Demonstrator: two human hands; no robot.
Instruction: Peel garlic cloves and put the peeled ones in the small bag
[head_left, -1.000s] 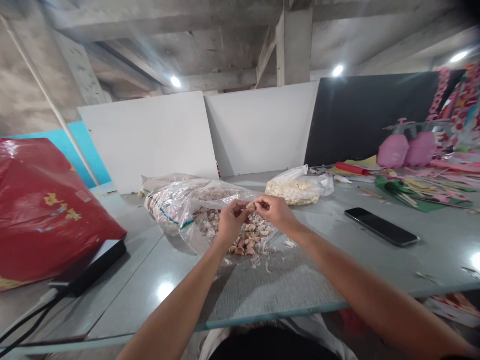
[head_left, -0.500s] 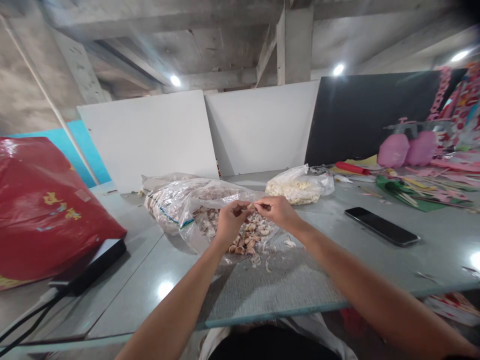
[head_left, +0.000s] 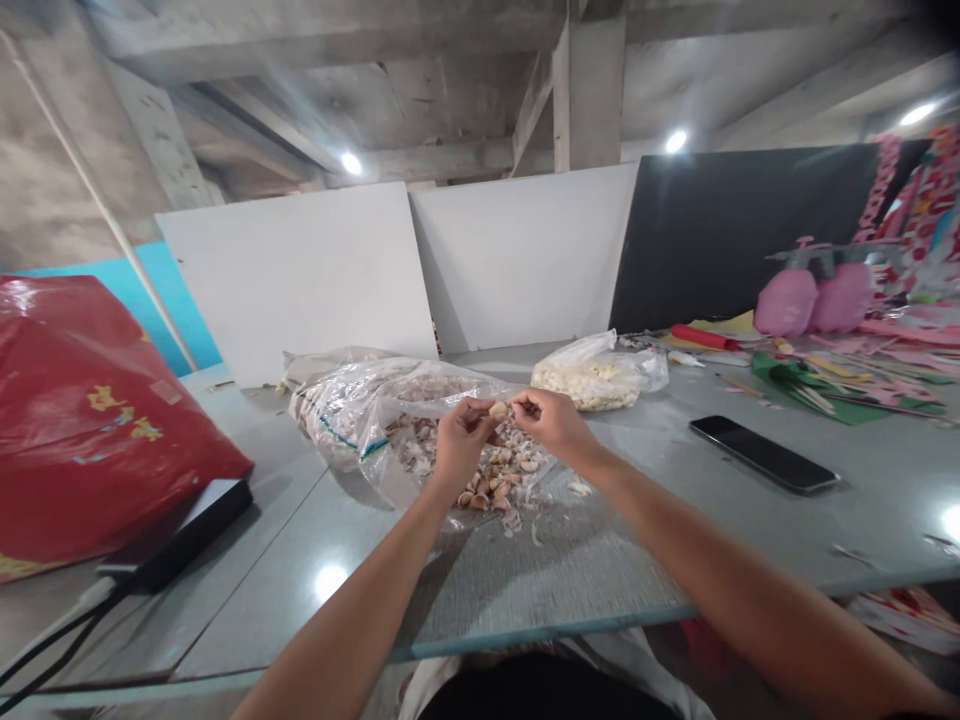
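A pale garlic clove (head_left: pixel 499 410) is pinched between the thumb and fingers of my left hand (head_left: pixel 460 445). Close against its right edge, my right hand (head_left: pixel 551 422) is closed in a pinch; any bit of skin between those fingertips is too small to make out. Both hands are held above a pile of unpeeled garlic cloves (head_left: pixel 484 492) and loose skins. The pile spills from the mouth of a large clear plastic bag (head_left: pixel 337 400) lying on its side. Behind my right hand sits a smaller clear bag of peeled garlic cloves (head_left: pixel 589 385).
A black phone (head_left: pixel 763 453) lies to the right on the grey table (head_left: pixel 585 580). At left stand a red bag (head_left: pixel 105 420) and a black box with cables (head_left: pixel 187 530). Pink spray bottles (head_left: pixel 787 298) and craft scraps (head_left: pixel 847 385) occupy the far right.
The garlic clove shows more fully now between my fingertips. My right fingertips have shifted slightly to the right along its edge; my left hand has barely moved.
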